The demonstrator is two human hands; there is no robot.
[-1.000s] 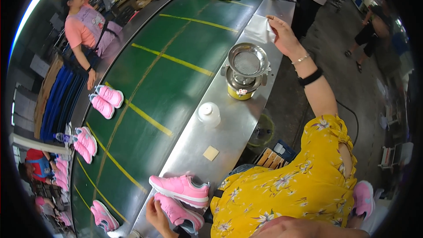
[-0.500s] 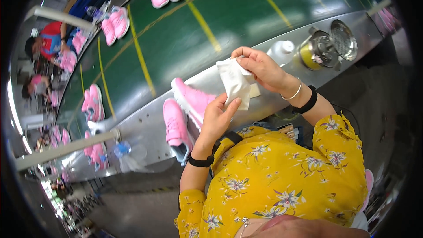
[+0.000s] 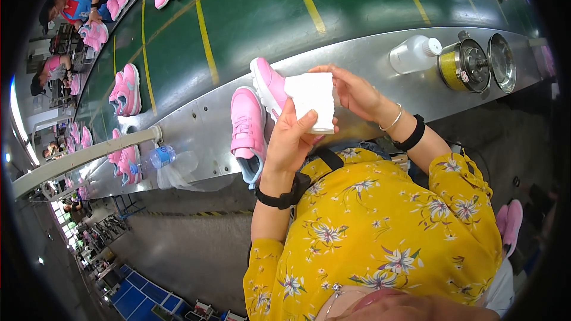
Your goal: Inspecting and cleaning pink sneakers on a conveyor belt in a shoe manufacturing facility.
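My left hand [image 3: 290,138] is closed on a folded white cloth [image 3: 311,98], thumb across its front and fingertips showing past its lower right corner. At the cloth's upper right edge, the curled fingers of my right hand [image 3: 358,96] hold it, partly hidden behind it. Just left of the cloth, a pink sneaker [image 3: 248,123] with a strap and pale blue lining lies on the metal ledge [image 3: 363,50]. Its mate [image 3: 269,85] sits behind, partly covered by the cloth and my left hand.
A white plastic bottle [image 3: 410,54] and a round metal can [image 3: 463,66] with a raised lid [image 3: 501,63] stand right along the ledge. Beyond runs a green conveyor belt [image 3: 256,18] carrying pink sneakers [image 3: 126,90]. A metal rail [image 3: 89,160] crosses at left. Another person [image 3: 80,0] handles shoes at far left.
The cloth has gone from hanging loosely between my hands to a compact, flatter fold. My right hand has come down closer to my left. The whole view has shifted.
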